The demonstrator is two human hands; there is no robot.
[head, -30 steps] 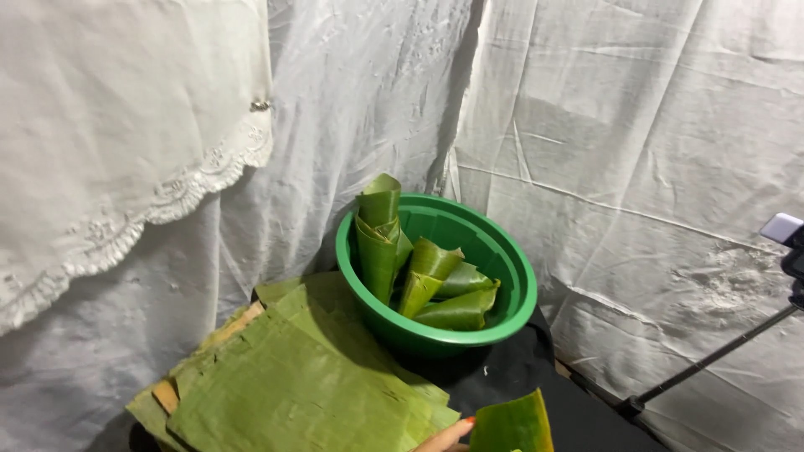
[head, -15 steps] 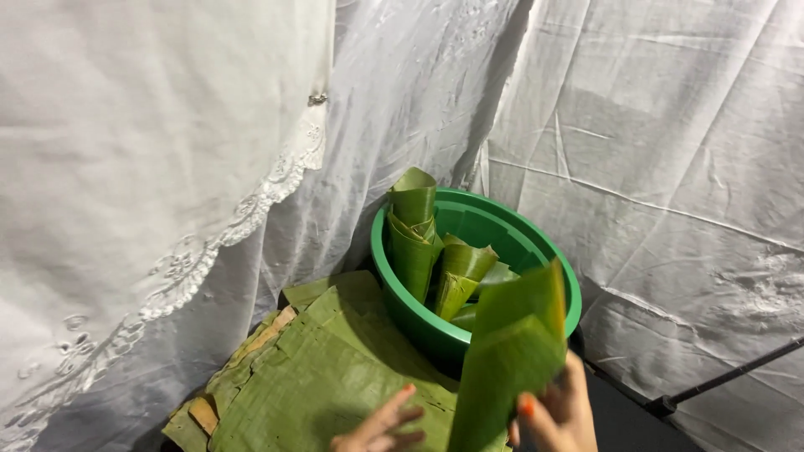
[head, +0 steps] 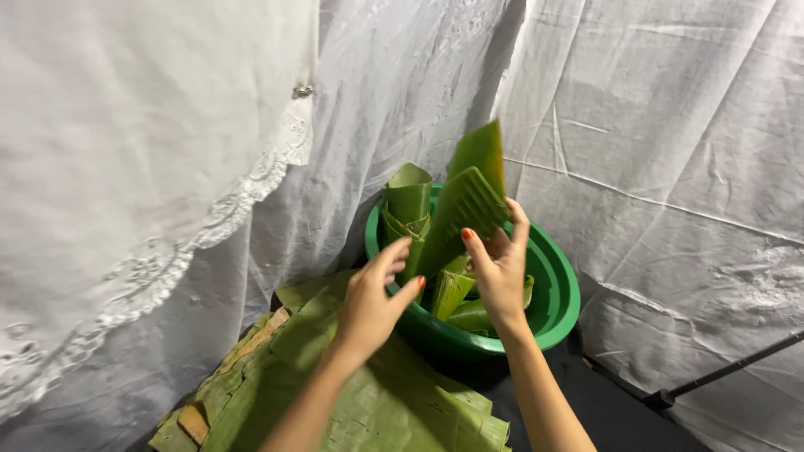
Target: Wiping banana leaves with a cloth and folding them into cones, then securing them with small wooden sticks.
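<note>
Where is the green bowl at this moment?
In the head view, the green bowl sits right of centre, against the white cloth, behind the stack of flat leaves. Both hands, left and right, are at its near rim.

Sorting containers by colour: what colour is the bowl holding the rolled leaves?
Green, a plain glossy green bowl, seen best in the head view.

bare forearms, no sleeves; red-painted nails on left grip (head: 368, 303) and right grip (head: 498, 266).

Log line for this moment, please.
right hand: holds folded leaf | left hand: at its lower edge | over green bowl
</note>
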